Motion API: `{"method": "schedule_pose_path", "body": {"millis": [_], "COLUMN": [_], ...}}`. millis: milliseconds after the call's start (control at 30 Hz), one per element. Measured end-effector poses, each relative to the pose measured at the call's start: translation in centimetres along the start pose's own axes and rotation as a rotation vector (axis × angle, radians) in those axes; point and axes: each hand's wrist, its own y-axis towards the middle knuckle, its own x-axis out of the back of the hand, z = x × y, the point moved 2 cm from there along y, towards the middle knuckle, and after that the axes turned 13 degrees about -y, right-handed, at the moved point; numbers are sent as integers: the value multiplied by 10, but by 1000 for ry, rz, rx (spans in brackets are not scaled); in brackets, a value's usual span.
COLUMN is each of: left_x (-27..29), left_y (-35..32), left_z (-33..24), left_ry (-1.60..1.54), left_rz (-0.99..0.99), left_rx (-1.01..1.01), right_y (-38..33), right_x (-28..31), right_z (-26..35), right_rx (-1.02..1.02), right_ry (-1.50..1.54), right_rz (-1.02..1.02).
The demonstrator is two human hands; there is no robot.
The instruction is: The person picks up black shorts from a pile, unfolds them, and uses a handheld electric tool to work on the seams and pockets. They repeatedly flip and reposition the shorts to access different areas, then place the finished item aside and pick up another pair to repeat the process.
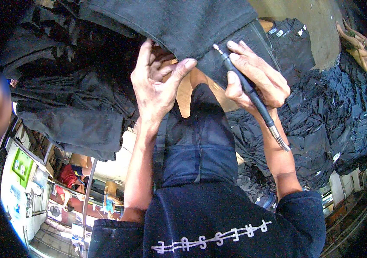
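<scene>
A dark garment panel (192,26) with a stitched hem drapes from the top of the view down to a corner between my hands. My left hand (155,81) is at its lower edge, fingers and thumb apart. Some fingertips go under the cloth, partly hidden, and the thumb lies beside the corner. In my right hand (263,79) is a slim black pen-shaped rotary tool (245,84), gripped between thumb and fingers. Its small pale tip points up and left, close to the garment's right edge but apart from it. A metal spring sleeve ends its lower end.
Large heaps of dark garments (321,116) lie to the right, with a smaller labelled stack (291,41) beyond. More dark clothes (71,124) hang over at the left. Another person's bare limbs (357,47) show at far right. Other people and a green tray (22,167) are at lower left.
</scene>
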Motion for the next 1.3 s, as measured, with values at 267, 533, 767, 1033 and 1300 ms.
{"method": "schedule_pose_path", "body": {"millis": [267,533,767,1033,1300], "left_x": [1,1,3,2,12], "left_y": [-11,-13,-12,-12,-11], "left_z": [0,4,9,11,22], "left_ry": [155,88,55,-35,-35], "left_rz": [-129,-127,-127,-125,-98], "left_rx": [58,18,7,13,10], "right_y": [1,-1,-2,-1,-1], "right_x": [-3,-5,-3,0,-1], "right_z": [3,6,3,1,-2], "right_rx": [68,84,62,-1,-9], "right_ry": [111,164,79,29,-1], "right_rz": [64,122,51,10,-21]}}
